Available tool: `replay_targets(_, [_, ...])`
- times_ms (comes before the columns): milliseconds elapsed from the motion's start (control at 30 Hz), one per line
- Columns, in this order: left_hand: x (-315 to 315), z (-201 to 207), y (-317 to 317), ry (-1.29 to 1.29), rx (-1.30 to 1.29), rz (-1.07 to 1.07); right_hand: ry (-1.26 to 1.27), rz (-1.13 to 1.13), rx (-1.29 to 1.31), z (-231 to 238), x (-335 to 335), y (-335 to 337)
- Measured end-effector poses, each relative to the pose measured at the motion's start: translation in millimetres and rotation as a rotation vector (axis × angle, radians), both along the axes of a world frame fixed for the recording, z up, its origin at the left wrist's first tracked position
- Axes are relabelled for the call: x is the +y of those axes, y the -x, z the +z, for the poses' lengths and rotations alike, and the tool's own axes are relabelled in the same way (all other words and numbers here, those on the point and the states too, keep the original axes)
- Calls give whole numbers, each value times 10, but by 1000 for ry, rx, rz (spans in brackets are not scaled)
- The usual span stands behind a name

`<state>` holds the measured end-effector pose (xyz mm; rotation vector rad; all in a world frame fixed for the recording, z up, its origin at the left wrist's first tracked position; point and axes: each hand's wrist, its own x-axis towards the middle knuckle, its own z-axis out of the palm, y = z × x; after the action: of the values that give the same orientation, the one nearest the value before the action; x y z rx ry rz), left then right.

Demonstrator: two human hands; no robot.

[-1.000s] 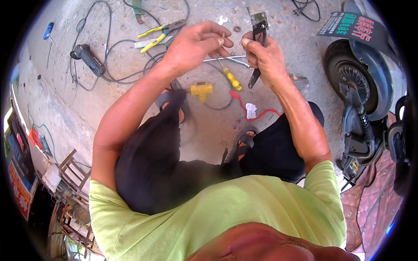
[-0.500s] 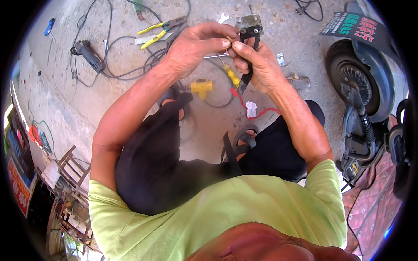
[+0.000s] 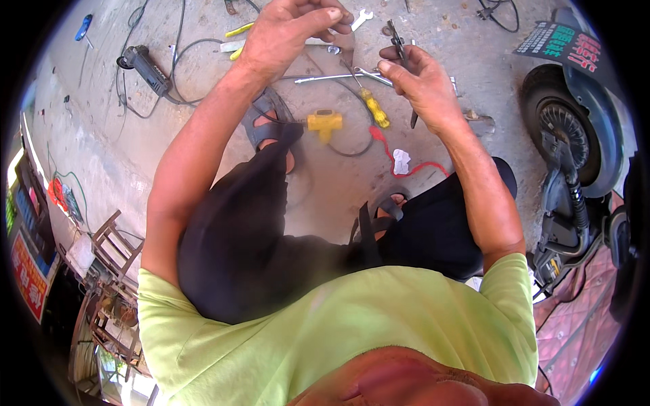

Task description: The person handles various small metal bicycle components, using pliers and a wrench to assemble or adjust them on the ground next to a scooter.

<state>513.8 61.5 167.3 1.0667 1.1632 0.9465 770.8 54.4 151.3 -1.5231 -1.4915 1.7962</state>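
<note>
- Underfoot: grey concrete floor [image 3: 325, 196], scattered with tools.
- At far right: two-wheeler [image 3: 559, 122], dark-wheeled, well apart from both hands.
- At left on the floor: black angle grinder [image 3: 147, 73], lying flat, well apart from the left hand.
- Right hand [image 3: 425, 84]: closed in a pinch, thumb against fingers, gripping the bracket.
- Left hand [image 3: 284, 34]: raised near the top edge, with fingers loosely curled and thumb close to them; cannot tell whether anything small is in it.
- In the right hand's grip, off the floor: black metal bracket [image 3: 398, 44], seen nearly edge-on, sticking out above and below the fingers.
- Partly hidden behind the left hand: yellow-handled pliers [image 3: 238, 30].
- Below and between the hands: silver rod [image 3: 318, 79] and yellow screwdriver [image 3: 374, 108], handle toward the knees.
- Just beside the left fingertips in view: open-ended wrench [image 3: 360, 22].
- Left of the screwdriver: yellow T-shaped block [image 3: 325, 122].
- Nearer the right knee: red cord [image 3: 376, 134], curving around crumpled white paper [image 3: 401, 162].
</note>
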Motion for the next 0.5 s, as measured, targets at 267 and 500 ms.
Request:
replay_targets(267, [14,-435,286,251,101,1,-95,-24,-220,-603,31,-416])
replay_targets(500, [38,-810,542,204,409,-92,-58,2,-445,-1458,-2,-1063])
